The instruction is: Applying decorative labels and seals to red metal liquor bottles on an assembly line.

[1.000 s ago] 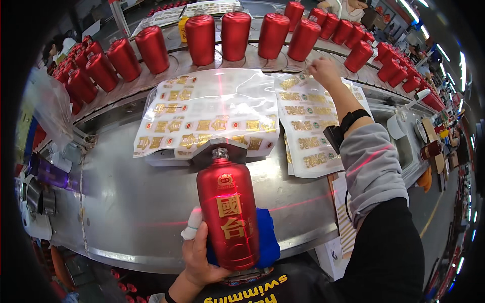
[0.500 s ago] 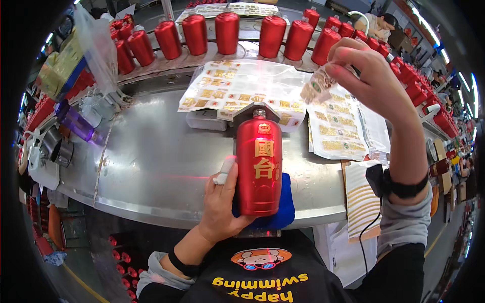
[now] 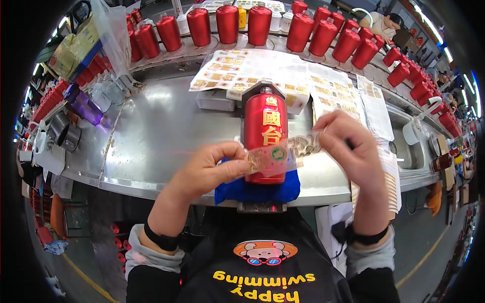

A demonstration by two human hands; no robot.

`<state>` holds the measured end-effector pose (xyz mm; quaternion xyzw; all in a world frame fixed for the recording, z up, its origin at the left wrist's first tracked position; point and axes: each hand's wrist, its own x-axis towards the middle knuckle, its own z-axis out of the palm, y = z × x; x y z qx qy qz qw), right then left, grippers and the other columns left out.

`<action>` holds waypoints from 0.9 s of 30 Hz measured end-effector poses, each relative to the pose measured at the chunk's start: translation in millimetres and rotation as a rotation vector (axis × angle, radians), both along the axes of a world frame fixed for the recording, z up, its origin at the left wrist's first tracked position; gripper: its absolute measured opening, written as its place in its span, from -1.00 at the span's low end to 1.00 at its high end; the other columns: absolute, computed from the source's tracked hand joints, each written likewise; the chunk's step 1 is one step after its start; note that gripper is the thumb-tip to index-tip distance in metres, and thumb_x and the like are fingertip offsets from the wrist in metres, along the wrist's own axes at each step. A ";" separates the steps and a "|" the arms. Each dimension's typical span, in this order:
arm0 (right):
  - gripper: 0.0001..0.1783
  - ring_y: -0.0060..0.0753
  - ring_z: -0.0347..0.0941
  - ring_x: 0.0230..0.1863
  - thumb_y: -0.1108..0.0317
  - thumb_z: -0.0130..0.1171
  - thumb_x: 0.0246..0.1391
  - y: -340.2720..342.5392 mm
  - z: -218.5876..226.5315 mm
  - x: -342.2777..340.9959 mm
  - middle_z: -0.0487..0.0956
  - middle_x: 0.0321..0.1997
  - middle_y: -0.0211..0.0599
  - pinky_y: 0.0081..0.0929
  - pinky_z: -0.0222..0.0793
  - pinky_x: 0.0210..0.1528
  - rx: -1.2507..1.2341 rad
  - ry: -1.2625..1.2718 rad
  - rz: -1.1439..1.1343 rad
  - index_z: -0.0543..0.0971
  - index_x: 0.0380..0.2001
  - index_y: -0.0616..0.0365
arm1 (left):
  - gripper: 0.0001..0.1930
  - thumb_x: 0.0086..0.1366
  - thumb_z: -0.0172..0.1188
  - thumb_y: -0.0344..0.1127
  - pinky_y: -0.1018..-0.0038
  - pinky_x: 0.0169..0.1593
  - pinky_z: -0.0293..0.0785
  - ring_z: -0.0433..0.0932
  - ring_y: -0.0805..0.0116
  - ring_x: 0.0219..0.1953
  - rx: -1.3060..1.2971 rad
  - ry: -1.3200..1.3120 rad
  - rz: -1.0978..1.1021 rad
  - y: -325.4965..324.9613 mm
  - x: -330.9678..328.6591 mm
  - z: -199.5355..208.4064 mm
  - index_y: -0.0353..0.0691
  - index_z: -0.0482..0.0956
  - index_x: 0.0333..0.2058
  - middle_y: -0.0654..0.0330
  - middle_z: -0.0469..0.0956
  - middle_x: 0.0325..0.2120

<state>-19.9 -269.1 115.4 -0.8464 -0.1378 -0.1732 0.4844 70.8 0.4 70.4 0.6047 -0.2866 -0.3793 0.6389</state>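
While my left hand (image 3: 209, 164) and right hand (image 3: 348, 146) pinch the sticker (image 3: 268, 157) at its ends, stretched at the red bottle's (image 3: 265, 136) six o'clock, I judge it could crease or land crooked.

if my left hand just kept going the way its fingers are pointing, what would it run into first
Most likely the sticker strip it already pinches, then the right hand holding the other end. The left hand points toward the person's right, across the front of the red bottle; depth is unclear, so it might brush the bottle.
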 end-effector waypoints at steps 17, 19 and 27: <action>-0.85 -0.52 0.38 -0.32 0.44 0.20 0.13 8.2 -93.2 -16.1 0.53 -0.33 -0.30 -0.57 0.28 -0.27 0.285 0.167 -0.106 0.54 -0.48 0.26 | -0.80 0.33 0.17 -0.27 0.58 -0.17 0.40 0.46 0.58 -0.31 0.063 -0.002 0.206 -3.6 -4.2 -25.8 -0.31 0.55 -0.37 0.31 0.53 -0.42; -0.86 -0.52 0.38 -0.32 0.44 0.20 0.12 4.0 -81.1 -21.7 0.53 -0.33 -0.30 -0.57 0.28 -0.27 0.261 0.162 -0.132 0.55 -0.48 0.26 | -0.79 0.34 0.16 -0.27 0.57 -0.16 0.43 0.49 0.58 -0.29 0.067 -0.013 0.174 -6.3 -3.9 -21.6 -0.33 0.56 -0.35 0.31 0.55 -0.41; -0.83 -0.21 0.44 -0.33 0.36 0.23 0.08 -64.9 -26.9 -23.3 0.50 -0.46 -0.22 -0.35 0.33 -0.22 -0.197 -0.030 -0.209 0.53 -0.50 0.21 | -0.89 0.18 0.15 -0.42 0.45 -0.13 0.26 0.41 0.33 -0.40 0.198 -0.641 0.312 -24.9 -10.6 -3.0 -0.29 0.56 -0.50 0.20 0.51 -0.56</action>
